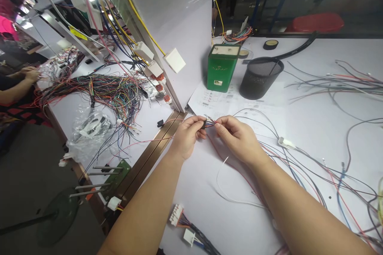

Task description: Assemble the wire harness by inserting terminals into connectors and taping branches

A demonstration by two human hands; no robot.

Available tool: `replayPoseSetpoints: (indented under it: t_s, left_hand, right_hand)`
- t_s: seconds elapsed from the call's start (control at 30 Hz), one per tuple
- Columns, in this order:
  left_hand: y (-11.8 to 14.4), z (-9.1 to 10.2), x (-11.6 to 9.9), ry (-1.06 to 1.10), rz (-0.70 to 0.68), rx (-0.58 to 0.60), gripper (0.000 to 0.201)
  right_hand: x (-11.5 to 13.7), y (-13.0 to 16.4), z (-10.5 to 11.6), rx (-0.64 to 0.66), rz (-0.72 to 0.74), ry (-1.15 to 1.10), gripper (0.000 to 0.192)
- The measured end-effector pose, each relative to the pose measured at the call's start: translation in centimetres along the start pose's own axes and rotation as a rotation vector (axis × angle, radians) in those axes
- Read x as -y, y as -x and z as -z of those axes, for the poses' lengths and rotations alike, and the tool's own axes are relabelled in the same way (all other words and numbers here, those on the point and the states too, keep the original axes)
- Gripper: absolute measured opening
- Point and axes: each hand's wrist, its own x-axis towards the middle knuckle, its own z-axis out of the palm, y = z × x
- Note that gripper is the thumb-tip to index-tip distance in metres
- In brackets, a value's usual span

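The left hand [187, 135] pinches a small black connector [204, 124], mostly hidden by its fingers. The right hand [236, 137] grips thin wires [211, 120] at the connector's end; how many cannot be made out. Both are in front of the green tin [221, 67] on the white bench [314, 119], littered with loose wires.

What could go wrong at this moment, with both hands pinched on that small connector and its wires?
The left hand pinches a small dark connector while the right hand grips its thin wires close by; a hard pull might bend a terminal or slip one out. Loose wires cross the white table under the right forearm, so they could snag or tangle. The white wire looping beneath the hands might get dragged along.
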Motion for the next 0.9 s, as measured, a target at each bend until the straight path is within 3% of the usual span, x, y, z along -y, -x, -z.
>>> replayPoseSetpoints:
  t_s: [0.37,0.6,0.9]
  left_hand:
    - [0.29,0.12,0.01,0.014,-0.048,0.080,0.023]
    - [0.13,0.24,0.36,-0.045,-0.048,0.081,0.023]
    - [-0.07,0.90,-0.27,0.135,0.089,0.088,0.028]
  right_hand:
    - [0.43,-0.10,0.31,0.067,-0.047,0.033,0.020]
    - [0.53,-0.26,0.14,0.018,-0.063,0.025,0.022]
    - [0.77,0.12,-0.11,-0.098,-0.001,0.201,0.011]
